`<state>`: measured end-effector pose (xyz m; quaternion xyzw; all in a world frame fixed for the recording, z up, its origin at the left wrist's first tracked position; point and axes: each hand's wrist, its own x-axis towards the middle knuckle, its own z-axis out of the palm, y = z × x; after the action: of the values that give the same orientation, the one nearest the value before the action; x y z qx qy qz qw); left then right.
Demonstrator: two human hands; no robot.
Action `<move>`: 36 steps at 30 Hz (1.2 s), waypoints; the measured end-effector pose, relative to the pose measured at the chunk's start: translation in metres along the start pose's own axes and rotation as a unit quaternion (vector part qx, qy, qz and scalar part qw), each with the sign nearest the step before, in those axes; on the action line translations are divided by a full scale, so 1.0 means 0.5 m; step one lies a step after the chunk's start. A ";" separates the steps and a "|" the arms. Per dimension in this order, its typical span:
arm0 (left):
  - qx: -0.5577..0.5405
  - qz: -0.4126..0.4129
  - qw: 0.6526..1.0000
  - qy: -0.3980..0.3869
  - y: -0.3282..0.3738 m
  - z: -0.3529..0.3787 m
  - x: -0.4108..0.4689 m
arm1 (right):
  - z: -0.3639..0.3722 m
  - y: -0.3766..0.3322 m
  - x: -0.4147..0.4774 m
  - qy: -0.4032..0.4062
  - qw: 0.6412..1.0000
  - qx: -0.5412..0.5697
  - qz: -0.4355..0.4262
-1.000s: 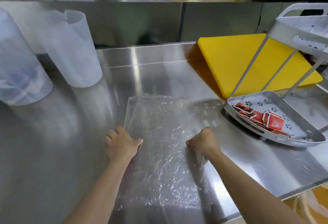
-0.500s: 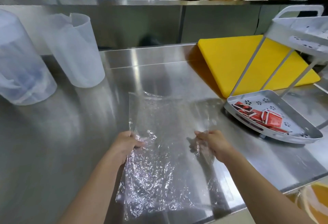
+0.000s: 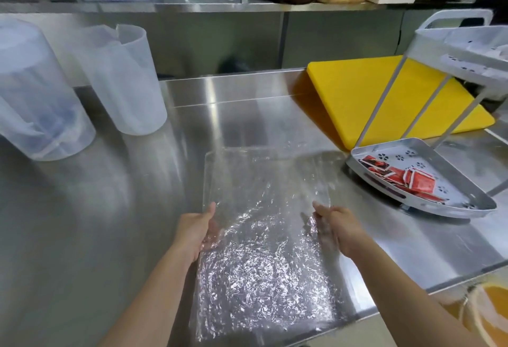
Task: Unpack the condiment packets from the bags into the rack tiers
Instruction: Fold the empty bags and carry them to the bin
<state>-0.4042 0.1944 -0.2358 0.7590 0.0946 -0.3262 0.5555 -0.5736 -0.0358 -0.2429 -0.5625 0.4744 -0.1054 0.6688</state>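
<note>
A clear, crinkled plastic bag lies flat on the steel counter in front of me; I see no packets inside it. My left hand grips its left edge and my right hand grips its right edge. To the right stands a white tiered rack. Its lower tier holds several red condiment packets. The upper tier is partly cut off by the frame, and its contents are unclear.
A yellow cutting board lies behind the rack. Two translucent plastic jugs stand at the back left. A shelf above holds containers and boxes. The counter's front edge runs just below the bag.
My hands went from pressing flat on the bag to gripping its two side edges. The bag's near half has lifted and crumpled.
</note>
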 end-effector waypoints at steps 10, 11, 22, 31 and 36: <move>-0.026 -0.012 0.999 -0.042 -0.020 0.000 -0.003 | -0.016 0.015 -0.016 -0.018 0.994 0.103 0.030; -0.028 -0.012 0.999 -0.037 -0.021 0.001 -0.004 | -0.018 0.014 -0.018 -0.020 0.995 0.089 0.037; 0.007 -0.025 0.996 -0.081 -0.016 -0.022 -0.007 | -0.046 0.010 -0.038 -0.093 0.995 -0.017 0.015; 0.080 0.021 0.988 -0.128 -0.001 -0.046 -0.006 | -0.089 0.017 -0.049 -0.146 0.988 -0.046 -0.009; 0.054 0.047 0.988 -0.138 0.011 -0.045 -0.015 | -0.102 0.018 -0.040 -0.138 0.989 0.005 -0.043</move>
<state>-0.3984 0.2143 -0.2234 0.7395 -0.0361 -0.4058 0.5359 -0.6262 -0.0526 -0.2359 -0.5883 0.3526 -0.0573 0.7255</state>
